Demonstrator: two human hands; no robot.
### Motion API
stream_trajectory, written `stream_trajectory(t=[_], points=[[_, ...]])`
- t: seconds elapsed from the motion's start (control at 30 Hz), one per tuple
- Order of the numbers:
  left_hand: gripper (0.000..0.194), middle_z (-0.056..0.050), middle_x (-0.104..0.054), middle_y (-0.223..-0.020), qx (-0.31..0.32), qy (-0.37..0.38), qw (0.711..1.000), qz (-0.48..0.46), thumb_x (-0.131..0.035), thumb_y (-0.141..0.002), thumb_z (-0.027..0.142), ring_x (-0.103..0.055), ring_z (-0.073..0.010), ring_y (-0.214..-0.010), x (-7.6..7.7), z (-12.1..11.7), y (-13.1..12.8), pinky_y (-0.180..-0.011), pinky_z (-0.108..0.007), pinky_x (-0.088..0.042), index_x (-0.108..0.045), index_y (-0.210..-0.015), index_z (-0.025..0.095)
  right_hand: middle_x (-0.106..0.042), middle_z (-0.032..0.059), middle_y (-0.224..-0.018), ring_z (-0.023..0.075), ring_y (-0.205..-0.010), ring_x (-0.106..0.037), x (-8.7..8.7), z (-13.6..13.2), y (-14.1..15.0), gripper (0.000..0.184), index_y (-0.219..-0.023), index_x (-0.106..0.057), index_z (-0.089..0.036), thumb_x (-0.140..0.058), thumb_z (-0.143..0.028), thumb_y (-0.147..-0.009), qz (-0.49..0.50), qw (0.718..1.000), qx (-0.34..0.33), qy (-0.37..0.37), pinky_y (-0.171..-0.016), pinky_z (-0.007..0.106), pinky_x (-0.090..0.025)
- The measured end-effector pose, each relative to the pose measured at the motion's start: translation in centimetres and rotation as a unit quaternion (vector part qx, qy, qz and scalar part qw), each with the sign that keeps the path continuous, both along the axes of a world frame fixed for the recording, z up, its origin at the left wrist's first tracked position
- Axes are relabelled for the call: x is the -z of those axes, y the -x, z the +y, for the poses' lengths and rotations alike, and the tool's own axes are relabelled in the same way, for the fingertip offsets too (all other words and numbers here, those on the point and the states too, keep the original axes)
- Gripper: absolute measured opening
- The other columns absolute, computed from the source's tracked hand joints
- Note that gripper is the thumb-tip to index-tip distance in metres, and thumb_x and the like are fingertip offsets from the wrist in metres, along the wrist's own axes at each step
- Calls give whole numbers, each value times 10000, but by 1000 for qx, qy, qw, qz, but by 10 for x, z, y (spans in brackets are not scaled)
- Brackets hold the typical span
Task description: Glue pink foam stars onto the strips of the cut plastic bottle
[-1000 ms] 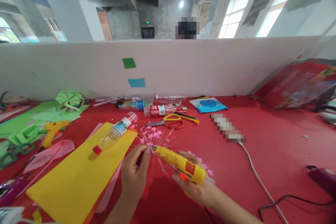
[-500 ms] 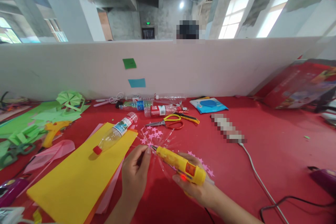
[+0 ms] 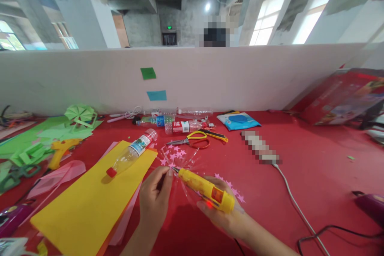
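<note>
My right hand (image 3: 220, 204) is wrapped around a yellow hot glue gun (image 3: 204, 186) whose red light is lit. Its metal nozzle points left and meets the fingertips of my left hand (image 3: 157, 192). Thumb and forefinger of that hand are pinched together; what they hold is too small to make out, though a pink star (image 3: 171, 165) shows right at the tips. Just beyond, more pink stars (image 3: 177, 154) lie among clear plastic strips (image 3: 190, 163) that fan outward. A row of pink stars (image 3: 229, 186) lies behind my right hand, which partly hides it.
Yellow paper sheets (image 3: 81, 200) lie left under a clear bottle (image 3: 130, 154). Scissors (image 3: 192, 139), more bottles (image 3: 183, 127) and a blue-white packet (image 3: 238, 121) sit toward the white partition (image 3: 210, 76). Green paper and another yellow glue gun (image 3: 61, 152) are far left; a white cable (image 3: 297, 200) crosses the right.
Almost nothing differs. Both hands and the glue gun keep their places, with the nozzle still at my left fingertips.
</note>
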State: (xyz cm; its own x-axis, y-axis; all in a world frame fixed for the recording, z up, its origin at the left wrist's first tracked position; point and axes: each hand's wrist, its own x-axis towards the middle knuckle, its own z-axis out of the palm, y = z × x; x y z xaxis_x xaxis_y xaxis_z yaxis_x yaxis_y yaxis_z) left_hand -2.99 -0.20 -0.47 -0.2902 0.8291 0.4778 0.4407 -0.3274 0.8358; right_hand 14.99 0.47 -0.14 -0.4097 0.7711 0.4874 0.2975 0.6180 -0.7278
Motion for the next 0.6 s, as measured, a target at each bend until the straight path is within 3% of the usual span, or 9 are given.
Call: stream_trajectory(t=[0.23, 0.37, 0.5, 0.6], points=[[183, 24, -552, -584, -9, -7, 1000, 13, -540, -821, 312, -511, -108, -528, -2, 0, 0, -513, -187, -429, -620, -724, 179, -598, 13, -636, 192, -586, -580, 11, 0, -1, 219, -847, -642, -227, -550, -424, -815, 0, 999, 34, 9, -576, 306, -510], [173, 16, -572, -594, -19, 6, 1000, 15, -538, -817, 314, -527, -119, -536, -4, -1, -1, -512, -197, -429, -622, -745, 181, -564, 6, -566, 178, -502, -539, 9, 1, 0, 202, -779, -643, -237, -541, -401, -839, 9, 1000, 7, -21, -512, 304, -484], [173, 22, -560, -580, -21, 1, 999, 35, -520, -829, 292, -522, -117, -525, -5, -1, -1, -511, -196, -426, -607, -723, 187, -580, 12, -600, 190, -512, -548, 7, 2, 1, 168, -887, -632, -248, -565, -393, -835, 43, 998, 23, -45, -473, 307, -468], [147, 18, -565, -587, -30, -39, 996, 79, -518, -826, 248, -515, -112, -522, -5, -1, 1, -536, -200, -431, -611, -728, 189, -517, -9, -534, 173, -479, -508, 2, 4, 2, 112, -740, -610, -253, -567, -311, -826, 16, 998, -3, -61, -459, 296, -435]])
